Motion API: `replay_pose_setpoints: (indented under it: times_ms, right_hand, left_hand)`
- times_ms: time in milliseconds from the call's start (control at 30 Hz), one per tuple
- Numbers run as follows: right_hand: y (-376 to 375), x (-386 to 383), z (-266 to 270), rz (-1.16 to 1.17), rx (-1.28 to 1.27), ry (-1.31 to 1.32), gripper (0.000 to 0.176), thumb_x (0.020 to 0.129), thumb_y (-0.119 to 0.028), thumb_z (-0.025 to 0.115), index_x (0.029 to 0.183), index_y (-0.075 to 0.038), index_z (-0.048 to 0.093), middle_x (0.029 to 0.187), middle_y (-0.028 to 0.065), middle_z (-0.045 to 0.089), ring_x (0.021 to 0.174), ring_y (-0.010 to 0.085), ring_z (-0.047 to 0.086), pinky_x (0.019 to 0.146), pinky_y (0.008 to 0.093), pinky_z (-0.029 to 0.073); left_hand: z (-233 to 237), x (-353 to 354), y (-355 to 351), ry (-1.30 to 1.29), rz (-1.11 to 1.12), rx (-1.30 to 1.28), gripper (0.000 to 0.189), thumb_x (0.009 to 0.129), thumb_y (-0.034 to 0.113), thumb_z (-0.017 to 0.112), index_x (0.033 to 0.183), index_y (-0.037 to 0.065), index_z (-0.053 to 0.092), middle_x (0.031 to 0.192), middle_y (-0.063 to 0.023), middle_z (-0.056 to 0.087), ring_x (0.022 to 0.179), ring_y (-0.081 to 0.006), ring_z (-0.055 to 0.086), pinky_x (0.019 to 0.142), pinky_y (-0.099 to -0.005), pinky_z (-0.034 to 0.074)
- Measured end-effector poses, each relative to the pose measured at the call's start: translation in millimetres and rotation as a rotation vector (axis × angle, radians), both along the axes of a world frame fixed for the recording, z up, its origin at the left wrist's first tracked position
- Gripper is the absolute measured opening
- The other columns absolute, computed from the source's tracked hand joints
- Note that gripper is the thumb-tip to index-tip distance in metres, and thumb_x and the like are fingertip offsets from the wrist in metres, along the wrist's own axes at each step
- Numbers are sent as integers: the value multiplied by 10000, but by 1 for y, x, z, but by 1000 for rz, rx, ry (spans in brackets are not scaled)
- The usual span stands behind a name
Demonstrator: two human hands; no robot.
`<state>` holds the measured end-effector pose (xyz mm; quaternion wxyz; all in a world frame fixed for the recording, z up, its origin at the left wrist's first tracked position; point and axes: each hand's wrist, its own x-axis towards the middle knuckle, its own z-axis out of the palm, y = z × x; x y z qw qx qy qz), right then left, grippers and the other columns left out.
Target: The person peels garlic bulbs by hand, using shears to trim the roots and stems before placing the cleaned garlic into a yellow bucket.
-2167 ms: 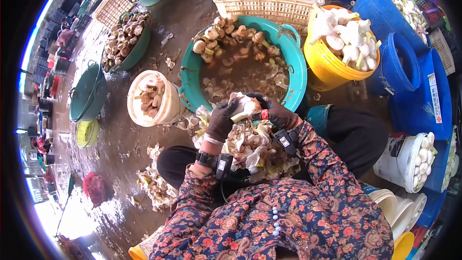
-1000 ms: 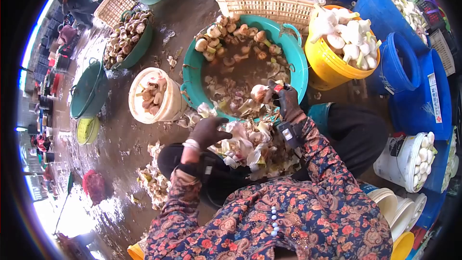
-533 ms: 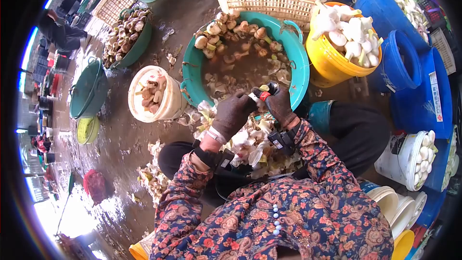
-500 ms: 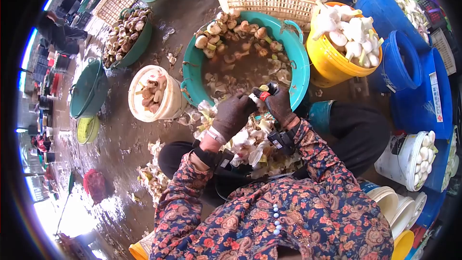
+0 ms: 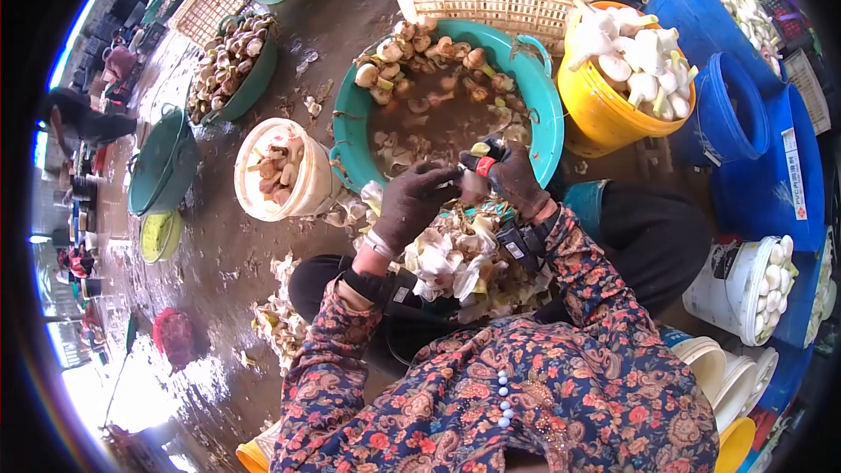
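My right hand [image 5: 514, 177], in a dark glove with a red band on a finger, is closed on a garlic bulb [image 5: 475, 186], whose pale stem end pokes up above the fingers. My left hand [image 5: 418, 201], gloved too, reaches to the bulb's left side with its fingers bent together; what is between them is too small to tell. Both hands are over the near rim of a teal tub [image 5: 548, 153] that holds unpeeled garlic bulbs [image 5: 389, 52] in brown water. Below the hands lies a heap of garlic peels [image 5: 448, 258].
A white bucket [image 5: 326, 184] with brownish pieces is at the left. To the right stand a yellow bucket [image 5: 604, 127] of white garlic and blue tubs [image 5: 731, 109]. A cream crate [image 5: 491, 4] is behind the teal tub. Another person [image 5: 92, 121] is at the far left.
My left hand has shifted slightly left and down, its fingers a little away from the right hand's. More of the bulb shows. The person at the far left has moved.
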<state>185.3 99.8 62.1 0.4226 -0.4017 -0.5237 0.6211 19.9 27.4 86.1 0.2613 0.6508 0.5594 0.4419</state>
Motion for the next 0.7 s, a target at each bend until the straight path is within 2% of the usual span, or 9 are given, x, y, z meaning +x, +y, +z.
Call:
replay_pose_setpoints:
  times_ms: [200, 267, 300, 367, 433, 533, 567, 633, 700]
  right_hand:
    - [1, -1, -24, 17, 64, -182, 172, 742, -136, 720, 796, -13, 613, 730, 12, 603, 654, 89, 535, 559, 256, 440]
    - [12, 1, -51, -222, -345, 176, 219, 775, -229, 694, 770, -27, 612, 718, 4, 595, 623, 93, 528, 543, 260, 429]
    - [10, 10, -22, -194, -420, -44, 275, 850, -297, 594, 809, -26, 615, 723, 17, 596, 628, 98, 525, 548, 252, 425]
    - [31, 21, -90, 18, -369, 203, 286, 899, -284, 509, 907, -11, 596, 805, 41, 614, 702, 125, 568, 622, 245, 464]
    - [21, 21, -77, 4, -318, 251, 292, 914, -276, 472, 966, -8, 578, 856, 55, 617, 754, 143, 583, 676, 251, 478]
    - [4, 17, -45, 52, -343, 374, 318, 924, -273, 436, 1057, -7, 550, 941, 77, 619, 834, 177, 605, 759, 271, 498]
    - [2, 14, -38, 107, -411, 460, 335, 920, -278, 437, 1089, -8, 539, 974, 85, 618, 863, 194, 611, 788, 286, 504]
    - [1, 5, -68, 118, 9, 174, 360, 921, -286, 419, 1111, -1, 532, 975, 96, 619, 860, 205, 610, 778, 303, 510]
    - [-7, 1, -73, 118, -585, 473, 297, 903, -205, 453, 1116, -12, 532, 983, 96, 617, 883, 201, 609, 791, 300, 500]
  left_hand:
    - [-12, 6, -10, 222, -138, -132, 115, 730, 134, 669, 750, 67, 578, 735, -114, 575, 680, -311, 570, 577, -356, 451]
    - [-16, 11, -29, 402, -335, -187, 96, 767, 184, 609, 779, 89, 599, 737, -119, 592, 694, -319, 589, 593, -389, 464]
    - [-17, 16, -41, 484, -431, -255, 118, 773, 212, 595, 786, 95, 610, 736, -125, 600, 695, -325, 595, 599, -399, 470]
    - [-39, 10, -51, 774, -554, -497, 173, 751, 265, 605, 769, 94, 626, 715, -138, 610, 704, -334, 605, 608, -403, 480]
    - [-35, -1, -50, 803, -399, -656, 313, 761, 359, 629, 715, 50, 638, 674, -148, 612, 634, -332, 602, 572, -393, 470]
    - [-23, -3, -36, 88, -13, -589, 390, 744, 384, 696, 710, 2, 628, 575, -88, 591, 540, -153, 556, 526, -300, 437]
    - [-14, 4, -30, -16, 80, -426, 344, 751, 328, 705, 743, -7, 628, 603, -73, 595, 565, -98, 539, 512, -271, 427]
    - [-13, 19, -17, 47, 239, -79, 289, 740, 276, 720, 793, 6, 634, 656, -75, 610, 580, -122, 571, 519, -268, 440]
    - [-13, 31, -8, 115, 260, -10, 255, 732, 241, 726, 802, 15, 632, 677, -76, 613, 589, -138, 585, 530, -270, 449]
